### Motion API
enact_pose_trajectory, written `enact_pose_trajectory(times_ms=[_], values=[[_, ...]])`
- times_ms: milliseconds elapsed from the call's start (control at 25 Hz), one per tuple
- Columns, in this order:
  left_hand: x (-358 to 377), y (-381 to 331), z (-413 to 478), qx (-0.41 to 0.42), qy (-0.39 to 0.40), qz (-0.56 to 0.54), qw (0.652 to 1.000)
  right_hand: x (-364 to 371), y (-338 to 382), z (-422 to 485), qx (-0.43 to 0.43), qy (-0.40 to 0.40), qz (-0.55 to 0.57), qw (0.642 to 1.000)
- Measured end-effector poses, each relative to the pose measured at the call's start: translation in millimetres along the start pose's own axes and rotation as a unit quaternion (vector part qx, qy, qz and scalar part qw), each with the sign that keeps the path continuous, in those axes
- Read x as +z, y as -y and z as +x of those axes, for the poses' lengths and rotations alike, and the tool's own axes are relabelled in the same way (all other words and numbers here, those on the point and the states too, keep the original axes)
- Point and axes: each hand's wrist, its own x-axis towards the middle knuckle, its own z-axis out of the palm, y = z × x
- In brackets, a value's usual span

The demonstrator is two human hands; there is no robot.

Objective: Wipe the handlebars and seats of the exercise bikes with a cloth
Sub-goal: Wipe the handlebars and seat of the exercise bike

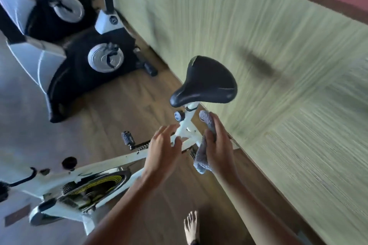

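Note:
A white exercise bike [111,167] stands below me, its black seat [207,81] raised on a white post. My right hand [218,145] grips a grey-blue cloth [206,139] just below and right of the seat, apart from it. Beside the seat post hovers my left hand [162,151], fingers spread and relaxed, holding nothing. The bike's handlebars are out of view, apart from a black curved bar [23,179] at the far left.
Two black-and-white exercise bikes [83,53] stand in the upper left. A pale green striped wall [258,45] runs close along the right of the seat. The floor is brown wood [123,105]. My bare foot [192,226] is at the bottom.

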Motion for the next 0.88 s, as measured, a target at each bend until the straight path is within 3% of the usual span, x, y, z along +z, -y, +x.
enact_pose_trajectory(times_ms=[200,320,520,720,880], values=[[49,25,90,-0.015,-0.113,-0.068,0.991,46,-75,61,-0.077,0.000,-0.017,0.997],[77,47,120,-0.055,-0.113,-0.157,0.980,78,-108,82,-0.136,0.008,-0.032,0.990],[98,61,142,-0.070,-0.103,-0.396,0.910,100,-136,125,-0.212,0.009,-0.051,0.976],[96,58,166,-0.051,-0.110,-0.419,0.900,126,-139,146,-0.255,-0.065,-0.151,0.953],[91,67,170,-0.057,-0.098,-0.423,0.899,140,-150,136,-0.331,-0.057,-0.201,0.920]])
